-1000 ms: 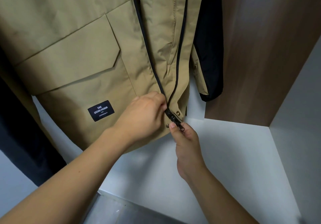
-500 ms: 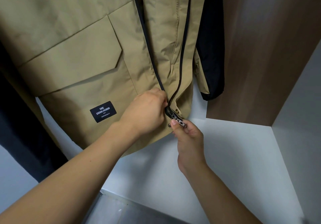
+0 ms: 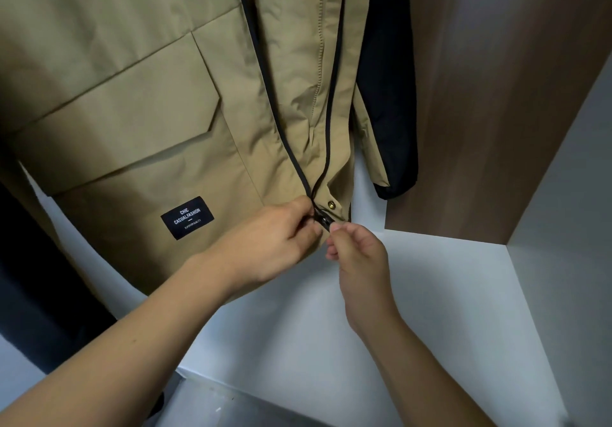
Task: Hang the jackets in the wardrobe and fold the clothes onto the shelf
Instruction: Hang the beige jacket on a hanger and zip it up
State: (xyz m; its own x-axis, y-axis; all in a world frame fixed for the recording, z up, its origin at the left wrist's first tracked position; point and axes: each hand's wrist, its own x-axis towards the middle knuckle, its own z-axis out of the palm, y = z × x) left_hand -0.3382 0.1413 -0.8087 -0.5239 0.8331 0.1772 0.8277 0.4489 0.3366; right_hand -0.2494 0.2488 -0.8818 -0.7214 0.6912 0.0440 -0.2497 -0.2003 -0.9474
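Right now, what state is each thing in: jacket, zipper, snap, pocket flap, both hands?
Khaki jacket: hanging, front open above the hem.
Zipper: unzipped, slider at the bottom, two tracks meeting there.
Snap button: unfastened, showing beside the zipper.
Pocket flap: lying closed.
Left hand: pinching the jacket's hem edge at the zipper.
Right hand: pinching the zipper's bottom end.
Dark garment: hanging behind the jacket.

Matt khaki cloth jacket (image 3: 139, 102), wood-grain wardrobe panel (image 3: 496, 95), smooth white shelf (image 3: 447, 294)
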